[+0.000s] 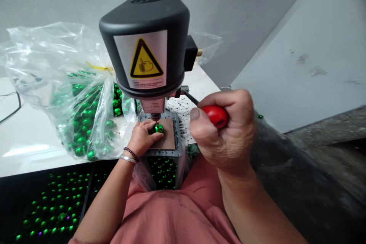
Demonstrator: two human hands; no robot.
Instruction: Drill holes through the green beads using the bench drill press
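Observation:
A black drill press (144,45) with a yellow warning sign stands in front of me. Under its chuck, my left hand (143,137) pinches a shiny green ball (159,128) on a brown board (168,137) laid over the metal base. The drill tip comes down at the ball; whether it has entered the ball I cannot tell. Two bracelets circle my left wrist. To the right of the machine, my right hand (228,126) is wrapped round the red knob (219,116) of the press's feed lever.
A clear plastic bag (54,53) full of green balls lies on the white table (25,152) at left. Dark shavings litter the tabletop around the base. More green balls fill a dark tray (54,206) at lower left and a container below the press. A grey wall rises behind.

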